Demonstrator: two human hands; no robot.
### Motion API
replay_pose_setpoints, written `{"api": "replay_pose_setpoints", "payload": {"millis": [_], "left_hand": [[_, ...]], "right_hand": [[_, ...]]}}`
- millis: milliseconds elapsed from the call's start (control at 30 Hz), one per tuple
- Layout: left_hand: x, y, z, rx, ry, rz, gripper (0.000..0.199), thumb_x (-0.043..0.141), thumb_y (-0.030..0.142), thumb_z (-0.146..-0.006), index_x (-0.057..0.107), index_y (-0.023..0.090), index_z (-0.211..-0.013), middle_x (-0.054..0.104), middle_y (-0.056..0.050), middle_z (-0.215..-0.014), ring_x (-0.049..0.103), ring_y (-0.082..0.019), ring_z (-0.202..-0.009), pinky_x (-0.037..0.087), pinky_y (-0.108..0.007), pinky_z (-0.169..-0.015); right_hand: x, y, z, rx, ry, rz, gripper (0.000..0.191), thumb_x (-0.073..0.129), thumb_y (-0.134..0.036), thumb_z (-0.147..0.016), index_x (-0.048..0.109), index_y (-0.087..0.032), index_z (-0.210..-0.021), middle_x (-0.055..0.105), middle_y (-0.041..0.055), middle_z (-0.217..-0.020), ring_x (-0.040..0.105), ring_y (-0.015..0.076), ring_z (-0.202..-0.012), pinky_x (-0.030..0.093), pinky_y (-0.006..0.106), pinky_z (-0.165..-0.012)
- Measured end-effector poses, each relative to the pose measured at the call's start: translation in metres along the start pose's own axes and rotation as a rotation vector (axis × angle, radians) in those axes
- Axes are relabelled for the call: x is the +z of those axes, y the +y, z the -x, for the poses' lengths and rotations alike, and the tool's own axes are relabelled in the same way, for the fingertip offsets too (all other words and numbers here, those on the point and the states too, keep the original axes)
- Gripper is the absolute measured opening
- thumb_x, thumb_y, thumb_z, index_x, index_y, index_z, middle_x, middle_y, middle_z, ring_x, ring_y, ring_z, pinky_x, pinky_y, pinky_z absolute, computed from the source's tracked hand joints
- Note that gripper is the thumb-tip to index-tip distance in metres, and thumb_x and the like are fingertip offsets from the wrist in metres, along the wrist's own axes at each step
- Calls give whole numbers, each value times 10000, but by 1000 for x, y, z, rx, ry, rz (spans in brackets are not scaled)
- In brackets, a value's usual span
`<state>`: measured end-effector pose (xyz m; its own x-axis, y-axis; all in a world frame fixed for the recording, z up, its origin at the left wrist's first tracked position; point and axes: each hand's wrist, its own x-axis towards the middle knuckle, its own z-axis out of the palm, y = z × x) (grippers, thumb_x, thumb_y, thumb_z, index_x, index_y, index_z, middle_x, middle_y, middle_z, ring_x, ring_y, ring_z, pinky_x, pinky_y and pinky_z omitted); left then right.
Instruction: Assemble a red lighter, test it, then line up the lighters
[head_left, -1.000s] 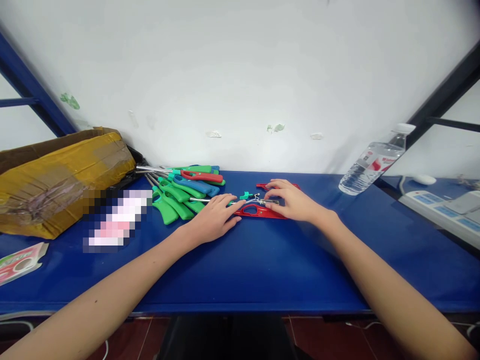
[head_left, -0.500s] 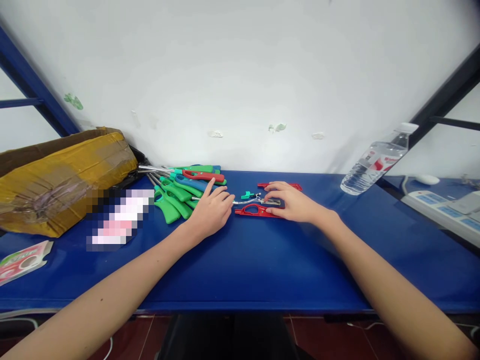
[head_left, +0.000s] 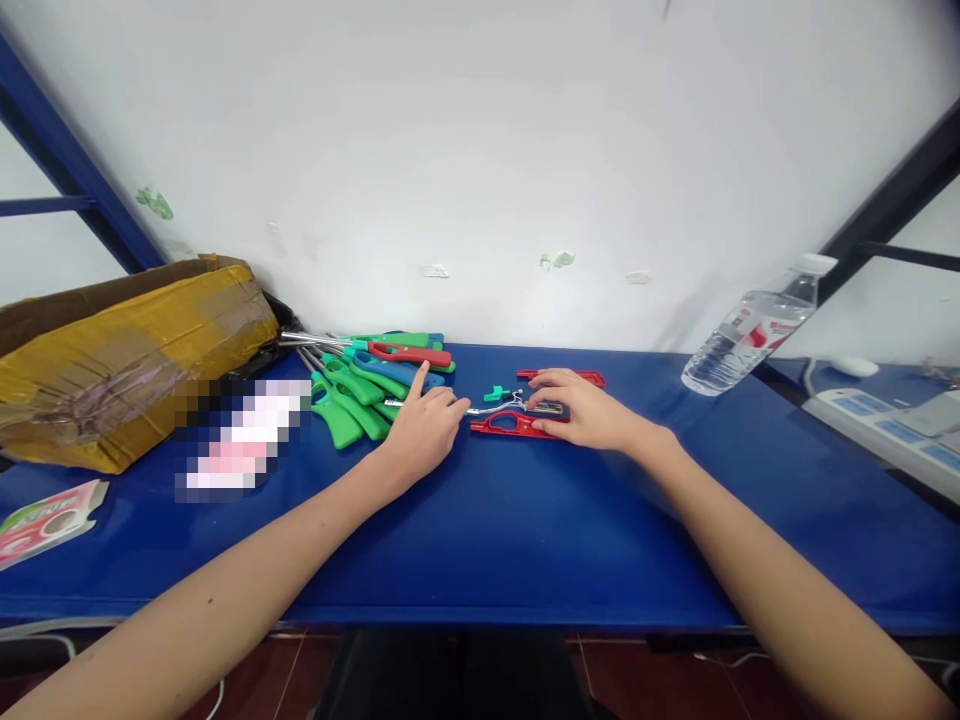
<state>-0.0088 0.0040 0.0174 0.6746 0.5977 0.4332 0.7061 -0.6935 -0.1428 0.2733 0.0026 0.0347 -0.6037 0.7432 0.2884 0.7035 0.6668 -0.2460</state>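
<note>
My left hand (head_left: pixel 421 432) is closed on the thin metal tube (head_left: pixel 393 403) of a taken-apart gas lighter; the tube shows on both sides of my fingers. White wires (head_left: pixel 495 407) run from it toward the right. My right hand (head_left: pixel 589 412) curls over the lighter's fuel tank (head_left: pixel 546 408), its thumb at a red handle half (head_left: pixel 510 424) with a trigger opening. Behind those fingers lies a second red handle half (head_left: pixel 592 378). A small green trigger (head_left: pixel 496 393) rests between the hands. What the right fingertips grip is partly hidden.
Several green, blue and red lighters (head_left: pixel 349 395) lie piled on the left of the blue table (head_left: pixel 480 540). Beyond them stands a taped cardboard box (head_left: pixel 142 370). A water bottle (head_left: pixel 750 330) leans at the right, near a white power strip (head_left: pixel 885 410). A printed card (head_left: pixel 52 520) lies front left.
The left fingers have drawn slightly closer together and lower around the tube. The right hand stays almost in place. The whole view has shifted a little.
</note>
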Motion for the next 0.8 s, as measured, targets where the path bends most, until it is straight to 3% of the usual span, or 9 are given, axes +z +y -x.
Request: {"api": "replay_pose_setpoints", "payload": {"millis": [200, 400, 567, 667, 800], "left_hand": [[2, 0, 0, 1, 30, 2, 318, 394, 67, -931, 664, 162, -1070, 676, -52, -861, 657, -202, -862, 252, -613, -1181], [5, -2, 0, 17, 44, 27, 400, 354, 60, -943, 597, 158, -1245, 657, -74, -978, 640, -202, -949, 354, -519, -1152], [2, 1, 0, 7, -45, 76, 451, 337, 86, -957, 544, 148, -1353, 617, -107, -1054, 602, -222, -943, 522, -395, -929], [-1, 3, 0, -8, -82, 91, 450, 334, 119, -965, 521, 166, -1372, 599, -109, -1062, 589, -213, -886, 538, -340, -796], [-2, 4, 1, -9, -90, 99, 420, 340, 134, -970, 530, 194, -1340, 588, -91, -1056, 589, -194, -872, 525, -303, -766]], "right_hand": [[-1, 0, 0, -7, -8, 19, 203, 646, -332, -867, 725, -221, -1017, 635, 128, -1263, 519, 334, -1291, 459, 520, -1045], [-1, -1, 0, 2, -3, 9, 196, 647, -328, -869, 728, -220, -1011, 634, 134, -1270, 525, 341, -1280, 469, 523, -1030], [-1, -3, 0, 15, -12, 24, 196, 652, -312, -861, 728, -201, -1003, 623, 149, -1287, 527, 340, -1282, 468, 519, -1037], [-1, -3, 0, 21, -1, 12, 193, 660, -307, -851, 730, -208, -1001, 628, 142, -1284, 527, 342, -1284, 464, 527, -1042], [1, 0, 0, 20, 5, 1, 202, 657, -327, -853, 731, -224, -1011, 635, 127, -1273, 540, 343, -1267, 473, 535, -1031]]}}
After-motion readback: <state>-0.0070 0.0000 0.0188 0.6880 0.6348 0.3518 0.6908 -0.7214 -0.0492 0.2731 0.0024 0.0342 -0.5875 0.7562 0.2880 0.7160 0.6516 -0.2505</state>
